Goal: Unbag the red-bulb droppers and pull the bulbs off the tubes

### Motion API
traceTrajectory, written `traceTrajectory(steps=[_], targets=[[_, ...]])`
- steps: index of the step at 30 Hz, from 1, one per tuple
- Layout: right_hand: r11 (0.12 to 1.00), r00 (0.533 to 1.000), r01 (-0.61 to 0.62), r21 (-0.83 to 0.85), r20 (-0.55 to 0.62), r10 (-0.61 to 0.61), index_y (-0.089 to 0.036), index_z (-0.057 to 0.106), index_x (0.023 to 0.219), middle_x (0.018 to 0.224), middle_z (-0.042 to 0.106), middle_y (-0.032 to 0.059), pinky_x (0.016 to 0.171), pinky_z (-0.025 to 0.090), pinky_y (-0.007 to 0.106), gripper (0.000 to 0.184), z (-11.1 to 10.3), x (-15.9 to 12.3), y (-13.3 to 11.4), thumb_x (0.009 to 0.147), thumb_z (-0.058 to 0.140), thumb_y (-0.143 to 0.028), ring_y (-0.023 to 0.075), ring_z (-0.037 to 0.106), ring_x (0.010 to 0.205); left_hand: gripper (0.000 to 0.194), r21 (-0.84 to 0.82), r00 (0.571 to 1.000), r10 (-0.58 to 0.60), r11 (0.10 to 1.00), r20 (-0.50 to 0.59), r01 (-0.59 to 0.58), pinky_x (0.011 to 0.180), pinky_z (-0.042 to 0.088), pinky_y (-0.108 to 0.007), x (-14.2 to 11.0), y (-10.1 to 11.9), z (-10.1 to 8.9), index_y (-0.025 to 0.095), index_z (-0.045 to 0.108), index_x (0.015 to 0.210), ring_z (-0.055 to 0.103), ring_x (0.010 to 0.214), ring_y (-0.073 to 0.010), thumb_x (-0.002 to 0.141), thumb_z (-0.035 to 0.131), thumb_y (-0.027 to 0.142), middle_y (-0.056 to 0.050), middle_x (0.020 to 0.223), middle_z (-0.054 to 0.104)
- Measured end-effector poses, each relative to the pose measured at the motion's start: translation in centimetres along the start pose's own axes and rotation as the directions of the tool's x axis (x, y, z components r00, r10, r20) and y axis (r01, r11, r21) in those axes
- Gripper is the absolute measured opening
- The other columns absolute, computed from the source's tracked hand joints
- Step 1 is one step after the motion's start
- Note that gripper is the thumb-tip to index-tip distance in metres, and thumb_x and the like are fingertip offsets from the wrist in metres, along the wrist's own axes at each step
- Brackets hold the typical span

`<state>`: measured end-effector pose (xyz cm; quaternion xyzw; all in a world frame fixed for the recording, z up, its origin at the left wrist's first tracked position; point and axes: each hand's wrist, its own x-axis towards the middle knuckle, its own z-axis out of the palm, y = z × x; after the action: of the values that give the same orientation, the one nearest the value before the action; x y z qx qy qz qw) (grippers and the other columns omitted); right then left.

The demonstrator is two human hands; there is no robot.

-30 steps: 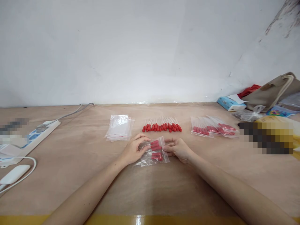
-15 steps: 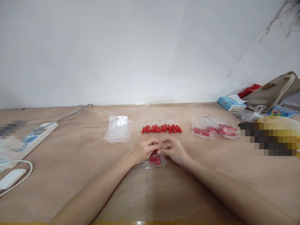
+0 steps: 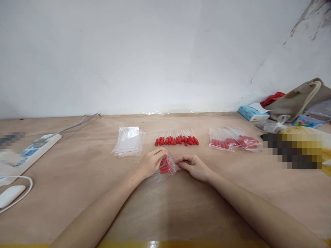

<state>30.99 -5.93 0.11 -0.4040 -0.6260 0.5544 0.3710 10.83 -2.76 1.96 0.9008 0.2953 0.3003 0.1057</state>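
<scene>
A clear zip bag (image 3: 173,162) with several red-bulbed droppers (image 3: 166,170) in it lies between my hands, bulbs to the right. My left hand (image 3: 153,162) is closed on the bag's left part, its fingers curled over the upper edge. At the bag's right end, beside the opening edge, my right hand (image 3: 196,167) pinches the plastic between thumb and forefinger. Just beyond my hands is a row of loose droppers (image 3: 177,140), red bulbs towards me and thin clear tubes pointing away. To the left lies a stack of flat, unfilled zip bags (image 3: 128,141).
Filled dropper bags (image 3: 234,139) overlap on the right. Behind them are a blue tissue box (image 3: 252,113), a grey-beige bag (image 3: 292,100) and a yellow package (image 3: 300,137). A white power strip (image 3: 42,151) with a cable and a white mouse-like device (image 3: 11,195) are at left.
The bag has tilted up and its right end now shows between my hands. My right hand has drawn slightly apart from my left. The view has shifted a little.
</scene>
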Motion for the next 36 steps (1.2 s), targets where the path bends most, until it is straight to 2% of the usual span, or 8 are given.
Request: traceTrajectory(steps=[3, 5, 10, 16, 22, 27, 32, 36], targets=[[0.939, 0.986, 0.159, -0.306, 0.003, -0.166, -0.018, 0.066, 0.081, 0.082, 0.062, 0.0027, 0.073, 0.044, 0.027, 0.019, 0.0, -0.4, -0.4, 0.078, 0.049, -0.028, 0.0132, 0.056, 0.077, 0.025, 0.027, 0.999, 0.036, 0.999, 0.004, -0.036, 0.081, 0.043, -0.024, -0.1, 0.0, 0.1, 0.019, 0.052, 0.091, 0.054, 0.092, -0.0121, 0.082, 0.034, 0.004, -0.004, 0.099, 0.057], [0.886, 0.98, 0.168, -0.431, -0.025, -0.198, -0.018, 0.067, 0.079, 0.077, 0.062, 0.0027, 0.066, 0.043, 0.024, 0.021, 0.2, -0.4, -0.5, 0.079, 0.049, -0.027, 0.012, 0.054, 0.069, 0.024, 0.069, 0.997, 0.079, 0.994, 0.004, -0.079, 0.081, 0.044, -0.025, -0.2, 0.1, 0.2, 0.019, 0.052, 0.093, 0.054, 0.092, -0.0125, 0.082, 0.035, 0.005, -0.004, 0.101, 0.057], [0.862, 0.981, 0.136, -0.488, -0.053, -0.185, -0.018, 0.065, 0.094, 0.066, 0.058, -0.0008, 0.052, 0.037, 0.019, 0.024, 0.4, -0.2, -0.3, 0.073, 0.056, -0.026, 0.0079, 0.046, 0.054, 0.027, 0.16, 0.988, 0.146, 0.978, -0.045, -0.137, 0.083, 0.044, -0.027, -0.2, 0.4, 0.6, 0.019, 0.052, 0.098, 0.054, 0.095, -0.0136, 0.082, 0.036, 0.006, -0.004, 0.107, 0.056], [0.726, 0.95, 0.265, -0.634, 0.042, -0.31, -0.021, 0.067, 0.083, 0.065, 0.055, -0.0011, 0.062, 0.036, 0.022, 0.014, 0.2, 0.0, -0.1, 0.074, 0.057, -0.024, 0.0106, 0.048, 0.065, 0.023, 0.012, 0.991, -0.045, 0.999, 0.128, 0.044, 0.087, 0.043, -0.027, -0.9, 1.5, -0.5, 0.022, 0.051, 0.105, 0.052, 0.1, -0.0134, 0.088, 0.035, 0.018, -0.003, 0.111, 0.054], [0.734, 0.961, 0.246, -0.633, 0.064, -0.268, -0.02, 0.065, 0.076, 0.067, 0.056, -0.002, 0.061, 0.035, 0.021, 0.012, 0.6, 0.4, -0.3, 0.071, 0.062, -0.031, 0.0103, 0.049, 0.064, 0.059, 0.0, 0.961, -0.162, 0.986, 0.225, 0.166, 0.095, 0.037, -0.038, -3.8, 1.7, -2.0, 0.023, 0.031, 0.129, 0.043, 0.115, -0.0232, 0.077, 0.054, 0.042, -0.008, 0.127, 0.044], [0.835, 0.965, 0.223, -0.503, -0.007, -0.262, -0.018, 0.059, 0.071, 0.076, 0.058, -0.0008, 0.064, 0.038, 0.022, 0.01, 0.9, 0.4, -0.3, 0.068, 0.064, -0.026, 0.0106, 0.051, 0.069, 0.052, -0.011, 0.963, -0.18, 0.983, 0.203, 0.186, 0.095, 0.037, -0.037, -3.6, 1.2, -1.3, 0.023, 0.033, 0.126, 0.044, 0.114, -0.0212, 0.081, 0.05, 0.041, -0.007, 0.125, 0.047], [0.947, 0.995, 0.099, -0.307, 0.036, -0.092, -0.018, 0.053, 0.074, 0.065, 0.056, -0.0033, 0.053, 0.038, 0.019, 0.024, 0.6, 0.3, -0.3, 0.062, 0.069, -0.031, 0.009, 0.049, 0.059, 0.051, -0.008, 0.965, -0.176, 0.983, 0.197, 0.181, 0.094, 0.038, -0.037, -3.0, 1.0, -0.7, 0.022, 0.034, 0.126, 0.044, 0.113, -0.0215, 0.081, 0.049, 0.042, -0.007, 0.125, 0.048], [0.959, 0.999, 0.044, -0.281, 0.034, -0.036, -0.018, 0.056, 0.08, 0.068, 0.058, -0.0025, 0.053, 0.039, 0.019, 0.025, 0.9, 0.4, -0.7, 0.062, 0.068, -0.029, 0.0089, 0.051, 0.059, 0.05, -0.007, 0.96, -0.2, 0.979, 0.198, 0.206, 0.095, 0.037, -0.038, -3.1, 1.0, -0.6, 0.023, 0.035, 0.126, 0.044, 0.114, -0.0216, 0.082, 0.049, 0.043, -0.007, 0.125, 0.048]])
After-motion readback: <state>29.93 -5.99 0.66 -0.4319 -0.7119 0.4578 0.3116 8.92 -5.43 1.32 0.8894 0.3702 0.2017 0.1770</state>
